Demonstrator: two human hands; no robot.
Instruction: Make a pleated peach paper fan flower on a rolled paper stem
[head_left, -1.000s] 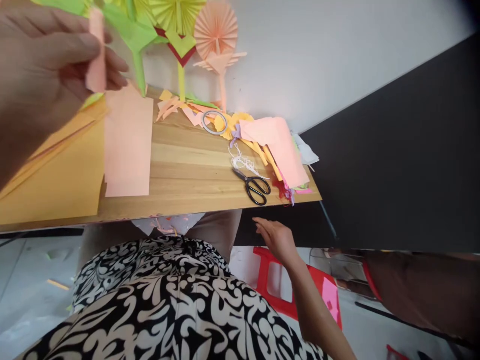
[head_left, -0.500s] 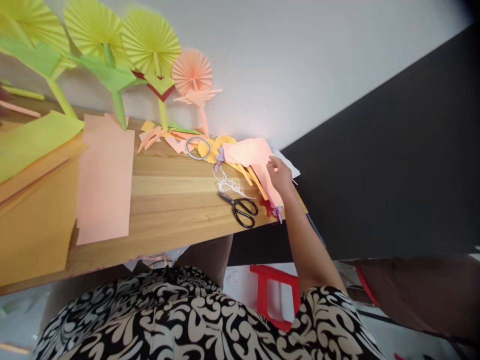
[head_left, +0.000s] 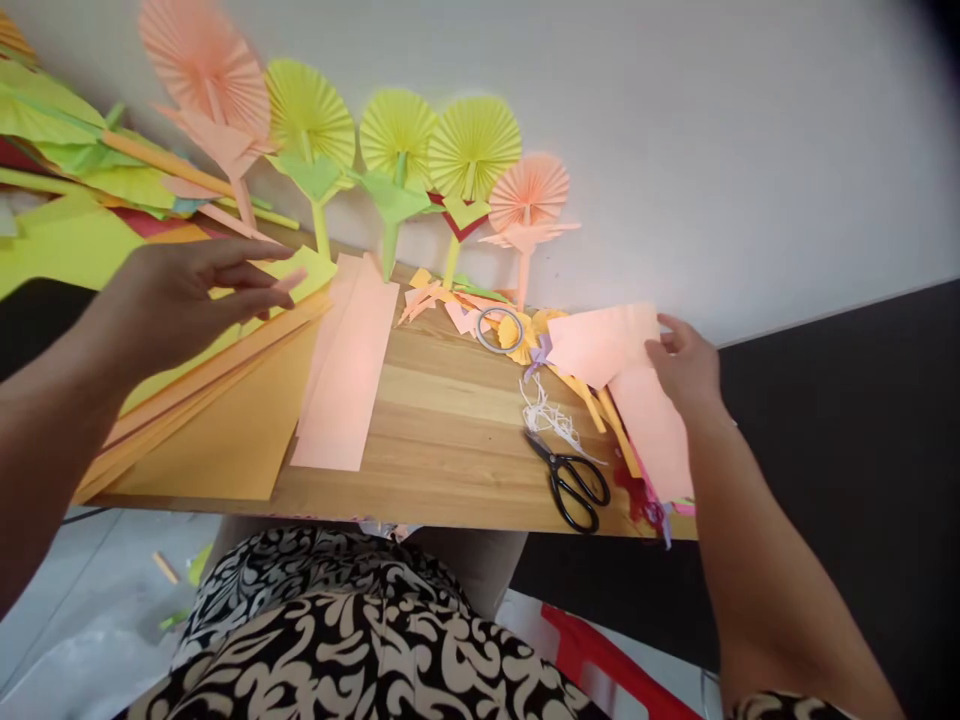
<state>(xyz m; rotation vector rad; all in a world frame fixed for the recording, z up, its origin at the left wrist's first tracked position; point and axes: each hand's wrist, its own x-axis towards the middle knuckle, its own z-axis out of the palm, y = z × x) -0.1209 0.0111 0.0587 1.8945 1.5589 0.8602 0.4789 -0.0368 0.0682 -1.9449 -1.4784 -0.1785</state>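
My right hand (head_left: 684,365) pinches the right edge of a pink paper sheet (head_left: 600,340), thumb and fingers closed on it. Another pink sheet (head_left: 656,425) lies just below. On the left, my left hand (head_left: 187,300) is over yellow and orange papers, its thumb and forefinger close together on what looks like a small pink paper piece (head_left: 291,280). Between the hands lie tall pink sheets (head_left: 349,365). Black-handled scissors (head_left: 574,485) rest near the front edge, beside a tangle of white string (head_left: 551,415).
Folded paper fan flowers (head_left: 397,140) stand along the wall (head_left: 675,150). Paper scraps (head_left: 465,305), a grey tape ring (head_left: 500,330) and orange strips (head_left: 619,430) lie at the back and right. A black panel (head_left: 847,430) borders the table's right side. A red stool (head_left: 600,660) stands below.
The view has swung left. My left hand has come into sight over the papers at left. My right hand now grips the pink sheet's edge, where before it rested by the sheets.
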